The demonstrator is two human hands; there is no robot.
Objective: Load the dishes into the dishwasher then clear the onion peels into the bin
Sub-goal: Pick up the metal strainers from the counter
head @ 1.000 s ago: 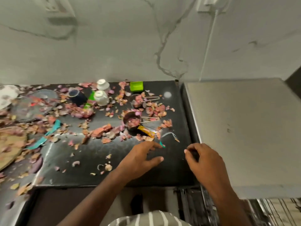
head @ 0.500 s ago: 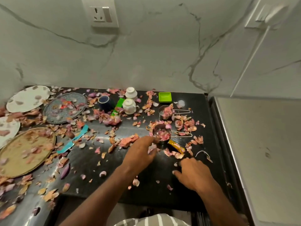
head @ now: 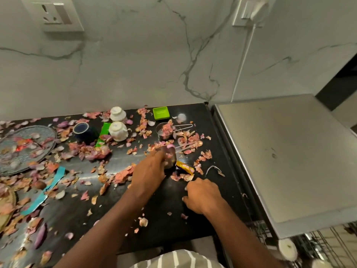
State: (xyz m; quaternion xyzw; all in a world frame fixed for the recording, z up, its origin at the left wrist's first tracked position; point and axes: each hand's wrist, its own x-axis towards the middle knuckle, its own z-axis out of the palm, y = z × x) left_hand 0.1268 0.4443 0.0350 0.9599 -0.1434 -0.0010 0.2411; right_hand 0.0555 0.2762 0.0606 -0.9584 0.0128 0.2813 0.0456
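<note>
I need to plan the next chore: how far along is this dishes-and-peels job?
Barely begun. Done: a white dish already sits in the dishwasher rack. In hand: the left hand grips a steel measuring cup of peels; the right hand rests empty. Left: white cups, a dark cup, plates and onion peels everywhere.

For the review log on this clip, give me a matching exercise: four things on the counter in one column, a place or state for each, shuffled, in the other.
Things:
1. green square dish
2. dark blue cup
3. near metal measuring cup
4. teal strip

Places or states:
A. gripped by the left hand
B. at the back, by the marble wall
C. lying flat among peels at the left
D. just left of the lower white cup

Pairs: 1-B, 2-D, 3-A, 4-C
</note>
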